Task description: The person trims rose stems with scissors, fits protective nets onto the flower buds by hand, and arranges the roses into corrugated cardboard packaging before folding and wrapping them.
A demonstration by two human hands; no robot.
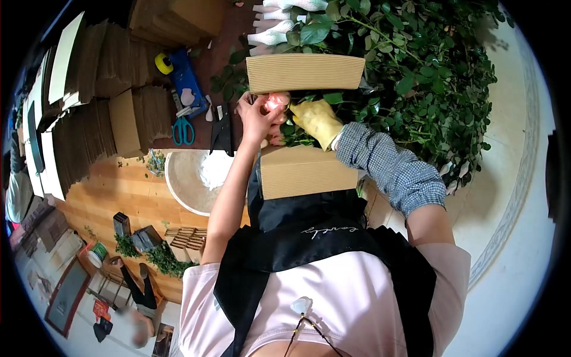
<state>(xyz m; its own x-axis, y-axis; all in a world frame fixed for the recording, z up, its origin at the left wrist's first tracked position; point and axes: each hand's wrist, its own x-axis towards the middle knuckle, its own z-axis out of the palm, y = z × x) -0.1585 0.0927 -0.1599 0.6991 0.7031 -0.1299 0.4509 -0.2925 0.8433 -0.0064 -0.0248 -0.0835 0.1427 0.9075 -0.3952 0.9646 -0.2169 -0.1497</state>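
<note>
My bare left hand (pixel 256 121) curls its fingers around a pink rose (pixel 276 102). More pink rose heads (pixel 276 135) sit just below it, partly hidden by that hand. My right hand (pixel 318 122), in a yellow glove and checked sleeve, is closed over the leafy rose stems just right of the blooms; its fingertips are partly hidden. Above the roses is one piece of corrugated cardboard (pixel 306 72), and another corrugated cardboard piece (pixel 309 172) lies below, against my black apron. The blooms and stems lie between the two.
A large heap of leafy rose stems (pixel 416 71) fills the right, with white-netted blooms (pixel 273 30) at the top. Teal scissors (pixel 183 131), a blue tray (pixel 189 80) and cardboard stacks (pixel 83 131) are left. A round basin (pixel 178 178) stands below; a seated person (pixel 140 297) is farther off.
</note>
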